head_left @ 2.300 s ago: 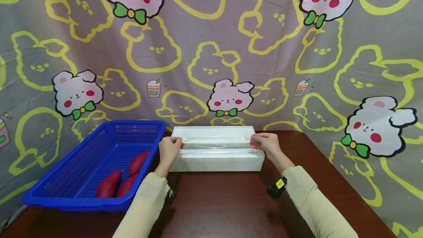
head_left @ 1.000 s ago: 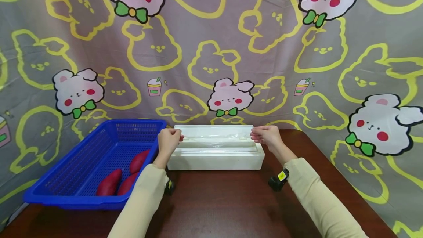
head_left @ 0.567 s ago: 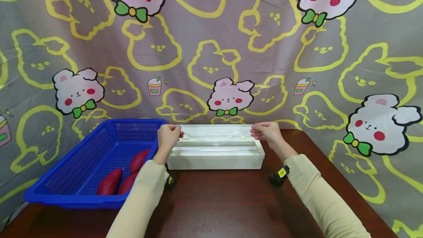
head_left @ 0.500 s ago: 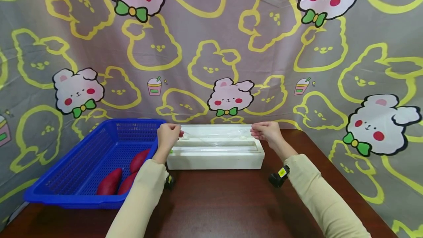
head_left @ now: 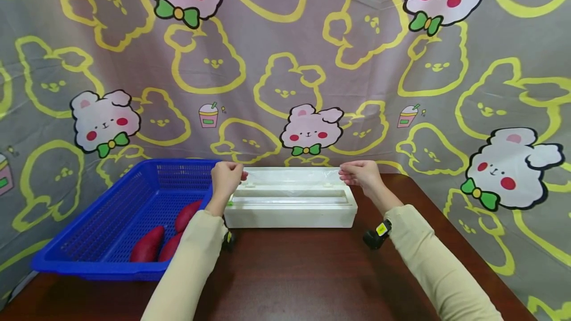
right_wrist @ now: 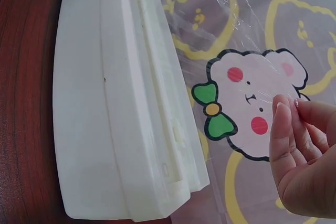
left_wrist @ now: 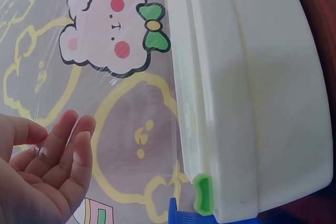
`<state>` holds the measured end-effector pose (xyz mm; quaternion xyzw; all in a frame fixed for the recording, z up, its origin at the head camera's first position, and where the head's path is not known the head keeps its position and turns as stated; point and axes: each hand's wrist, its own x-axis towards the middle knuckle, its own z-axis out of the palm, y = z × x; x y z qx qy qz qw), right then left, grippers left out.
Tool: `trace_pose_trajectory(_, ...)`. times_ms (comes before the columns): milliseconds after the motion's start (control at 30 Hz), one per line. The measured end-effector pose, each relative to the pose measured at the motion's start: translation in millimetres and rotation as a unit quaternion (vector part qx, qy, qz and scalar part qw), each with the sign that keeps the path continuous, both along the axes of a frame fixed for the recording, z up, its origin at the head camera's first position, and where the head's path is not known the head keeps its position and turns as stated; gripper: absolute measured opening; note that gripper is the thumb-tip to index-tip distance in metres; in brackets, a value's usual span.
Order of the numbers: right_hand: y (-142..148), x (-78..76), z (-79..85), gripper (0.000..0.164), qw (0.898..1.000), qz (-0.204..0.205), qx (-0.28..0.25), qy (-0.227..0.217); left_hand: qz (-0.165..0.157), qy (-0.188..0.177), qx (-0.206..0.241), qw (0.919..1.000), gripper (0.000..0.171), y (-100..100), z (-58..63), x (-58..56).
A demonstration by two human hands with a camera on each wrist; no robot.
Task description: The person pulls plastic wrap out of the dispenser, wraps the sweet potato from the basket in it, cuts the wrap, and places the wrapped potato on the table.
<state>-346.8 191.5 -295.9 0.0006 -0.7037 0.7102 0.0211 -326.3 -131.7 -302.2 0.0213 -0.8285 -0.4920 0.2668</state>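
A white cling film dispenser (head_left: 290,217) stands on the table with its lid (head_left: 267,174) raised at the back. Clear cling film (right_wrist: 236,27) stretches up from it between both hands, wrinkled and shiny in the wrist views. My left hand (head_left: 226,181) pinches one corner of the film between thumb and index finger, above the dispenser's left end. At the right end, my right hand (head_left: 365,177) pinches the other corner. A small green slider (left_wrist: 203,195) sits at the dispenser's left end. The film roll (head_left: 290,201) shows inside the trough.
A blue plastic basket (head_left: 107,269) stands to the left, close to my left forearm. Several red sweet potatoes (head_left: 147,244) lie in it. The brown table (head_left: 303,271) extends in front of the dispenser, and a patterned curtain (head_left: 250,88) hangs right behind.
Both hands have risen together, drawing the cling film higher out of the dispenser. The green slider has come into sight beside my left wrist. Basket and sweet potatoes stay put.
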Motion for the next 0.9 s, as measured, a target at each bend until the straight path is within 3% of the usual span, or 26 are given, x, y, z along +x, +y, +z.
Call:
trace_pose_trajectory(267,1,0.2,4.9,0.006,1.0,-0.004,-0.01,0.003,-0.009,-0.011,0.013,0.9998,0.026,-1,6.5,-1.1)
trace_pose_trajectory(367,1,-0.3,7.4,0.007,1.0,-0.007,-0.008,0.006,-0.006,-0.01,0.008,0.9999,0.026,-2,8.7,-1.2)
trace_pose_trajectory(533,0,-0.6,10.9,0.023,1.0,-0.011,-0.008,0.004,-0.003,-0.004,0.002,1.0,0.026,-2,10.8,-1.0)
trace_pose_trajectory(900,0,-0.3,17.4,0.03,1.0,-0.007,0.005,0.009,0.003,0.002,-0.014,0.9999,0.027,0,18.8,-2.2)
